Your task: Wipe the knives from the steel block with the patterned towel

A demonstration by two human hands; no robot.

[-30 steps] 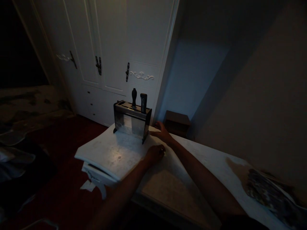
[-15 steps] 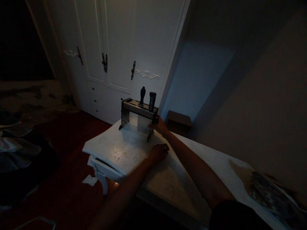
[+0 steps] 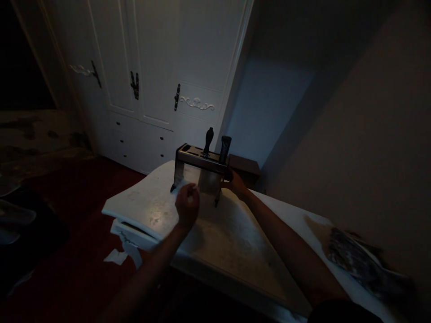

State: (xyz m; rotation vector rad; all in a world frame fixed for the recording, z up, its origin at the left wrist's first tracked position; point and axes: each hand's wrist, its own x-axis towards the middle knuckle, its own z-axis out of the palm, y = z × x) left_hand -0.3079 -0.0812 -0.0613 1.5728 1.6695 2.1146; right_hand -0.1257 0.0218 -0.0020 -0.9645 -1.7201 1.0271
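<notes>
A metal knife rack [image 3: 198, 172] with a clear front stands near the far end of a white table [image 3: 148, 211]. Two dark knife handles [image 3: 208, 141] stick up from its top. My right hand [image 3: 237, 183] grips the rack's right end. My left hand [image 3: 186, 207] is raised in front of the rack's clear panel, fingers closed on a small pale thing, perhaps a cloth, that touches the panel's lower left.
The room is dim. A white wardrobe [image 3: 151, 67] with dark handles stands behind the table. A small brown box [image 3: 244, 163] sits beyond the rack. A dark patterned cloth [image 3: 357, 262] lies on the table at the right. Red floor is at the left.
My left hand has lifted off the table and moved left and forward to the rack's front. My right hand went from resting beside the rack to holding its right end.
</notes>
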